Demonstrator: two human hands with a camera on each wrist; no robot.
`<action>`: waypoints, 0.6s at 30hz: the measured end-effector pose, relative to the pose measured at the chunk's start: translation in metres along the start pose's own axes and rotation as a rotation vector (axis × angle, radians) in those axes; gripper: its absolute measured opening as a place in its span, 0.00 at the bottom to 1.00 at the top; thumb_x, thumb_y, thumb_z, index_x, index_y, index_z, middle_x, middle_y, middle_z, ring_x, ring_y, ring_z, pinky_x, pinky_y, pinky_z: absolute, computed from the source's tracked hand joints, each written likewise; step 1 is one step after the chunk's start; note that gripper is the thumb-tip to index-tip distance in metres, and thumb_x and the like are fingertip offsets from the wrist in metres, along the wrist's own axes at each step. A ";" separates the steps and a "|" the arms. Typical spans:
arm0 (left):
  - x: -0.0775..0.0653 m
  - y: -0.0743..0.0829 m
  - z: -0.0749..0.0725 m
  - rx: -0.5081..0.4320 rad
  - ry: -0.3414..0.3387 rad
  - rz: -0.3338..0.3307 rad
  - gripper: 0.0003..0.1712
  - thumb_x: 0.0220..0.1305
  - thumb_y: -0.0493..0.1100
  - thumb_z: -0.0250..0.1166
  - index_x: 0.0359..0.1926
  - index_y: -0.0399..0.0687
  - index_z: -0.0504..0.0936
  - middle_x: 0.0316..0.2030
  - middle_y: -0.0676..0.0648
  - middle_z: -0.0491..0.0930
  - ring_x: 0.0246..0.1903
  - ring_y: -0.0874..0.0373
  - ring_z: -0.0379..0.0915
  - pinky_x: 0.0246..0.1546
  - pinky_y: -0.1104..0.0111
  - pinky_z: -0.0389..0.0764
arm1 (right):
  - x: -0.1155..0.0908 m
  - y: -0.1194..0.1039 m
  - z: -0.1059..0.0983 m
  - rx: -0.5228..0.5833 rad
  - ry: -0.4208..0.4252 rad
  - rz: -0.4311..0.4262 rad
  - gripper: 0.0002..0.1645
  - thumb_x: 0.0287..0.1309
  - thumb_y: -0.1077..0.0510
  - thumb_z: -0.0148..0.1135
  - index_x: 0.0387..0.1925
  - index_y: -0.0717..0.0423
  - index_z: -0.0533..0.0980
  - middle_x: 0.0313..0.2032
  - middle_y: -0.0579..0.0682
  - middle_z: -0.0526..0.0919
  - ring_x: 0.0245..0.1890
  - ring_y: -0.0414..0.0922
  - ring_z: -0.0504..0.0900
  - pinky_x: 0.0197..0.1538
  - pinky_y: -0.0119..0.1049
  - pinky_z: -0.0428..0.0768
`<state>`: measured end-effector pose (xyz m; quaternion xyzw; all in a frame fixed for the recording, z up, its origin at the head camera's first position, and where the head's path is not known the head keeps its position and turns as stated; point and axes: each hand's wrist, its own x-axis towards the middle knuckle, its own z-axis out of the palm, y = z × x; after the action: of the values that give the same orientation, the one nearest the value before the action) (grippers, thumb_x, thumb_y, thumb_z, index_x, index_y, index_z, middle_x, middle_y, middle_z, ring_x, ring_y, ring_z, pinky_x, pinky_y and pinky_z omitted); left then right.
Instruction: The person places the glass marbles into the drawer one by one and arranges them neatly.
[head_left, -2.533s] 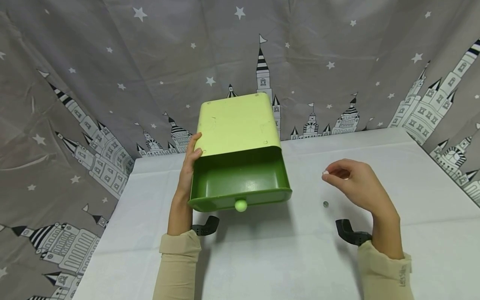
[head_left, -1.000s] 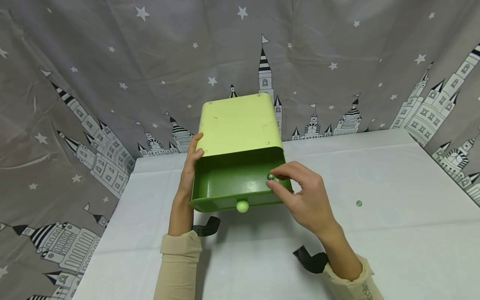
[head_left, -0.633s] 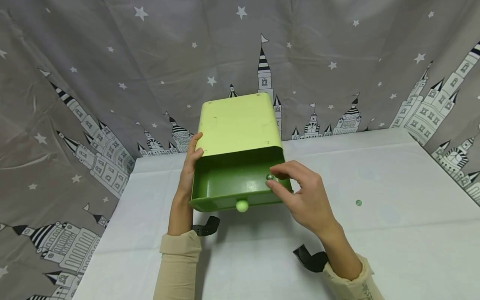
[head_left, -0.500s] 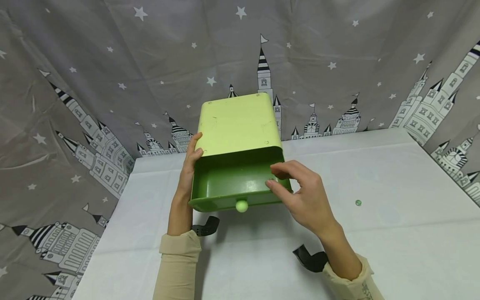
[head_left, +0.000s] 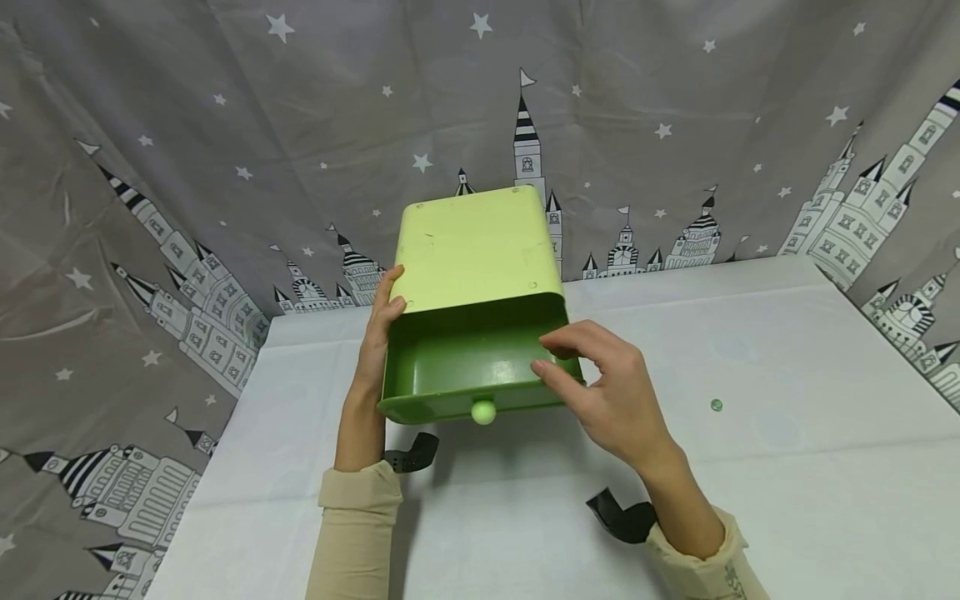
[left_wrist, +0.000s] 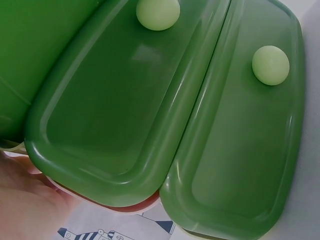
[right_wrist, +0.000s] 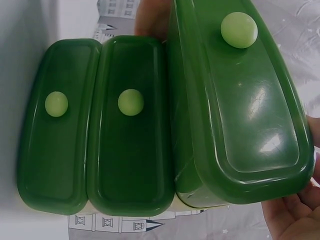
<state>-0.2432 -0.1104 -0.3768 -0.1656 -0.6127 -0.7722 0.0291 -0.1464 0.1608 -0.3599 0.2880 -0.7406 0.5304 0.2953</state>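
A small drawer cabinet (head_left: 476, 250) with a pale yellow-green top stands on the white table, its dark green top drawer (head_left: 450, 371) pulled out. My left hand (head_left: 372, 346) holds the cabinet's left side, with fingertips bent over the top edge. Over the right end of the drawer, my right hand (head_left: 600, 379) has thumb and fingers parted with nothing between them. The drawer's inside shows bare green where visible; its right corner is hidden by that hand. A green marble (head_left: 717, 405) lies on the table to the right.
Below the pulled-out drawer are two more drawers, a middle drawer (right_wrist: 132, 165) and a bottom drawer (right_wrist: 52, 160), both pushed in, with round light green knobs. A grey curtain (head_left: 300, 100) printed with stars and castles hangs behind the table and along its sides.
My right hand came left from the table with a marble pinched in its fingers and has let it go at the drawer's right end. My left hand has stayed on the cabinet.
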 end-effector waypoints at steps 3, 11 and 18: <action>0.000 0.000 -0.001 0.002 0.002 0.002 0.28 0.72 0.46 0.42 0.71 0.58 0.54 0.65 0.47 0.58 0.56 0.56 0.61 0.52 0.65 0.68 | 0.000 0.000 0.000 -0.001 -0.005 0.001 0.12 0.49 0.71 0.72 0.38 0.62 0.83 0.36 0.49 0.84 0.37 0.50 0.80 0.43 0.35 0.77; 0.000 0.000 -0.001 0.007 0.001 0.006 0.29 0.72 0.47 0.43 0.72 0.58 0.53 0.65 0.47 0.58 0.55 0.55 0.61 0.51 0.66 0.69 | 0.001 -0.002 0.000 -0.002 -0.010 -0.013 0.11 0.50 0.71 0.71 0.37 0.62 0.83 0.35 0.51 0.84 0.36 0.49 0.80 0.41 0.35 0.77; -0.001 0.000 0.000 0.003 0.004 0.000 0.28 0.72 0.47 0.42 0.71 0.59 0.54 0.65 0.48 0.58 0.56 0.55 0.60 0.52 0.65 0.68 | 0.003 -0.004 -0.009 0.001 0.007 -0.035 0.12 0.48 0.74 0.71 0.36 0.62 0.83 0.33 0.50 0.84 0.35 0.46 0.80 0.41 0.32 0.76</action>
<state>-0.2425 -0.1109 -0.3765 -0.1640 -0.6138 -0.7716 0.0303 -0.1447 0.1682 -0.3529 0.2991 -0.7341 0.5268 0.3068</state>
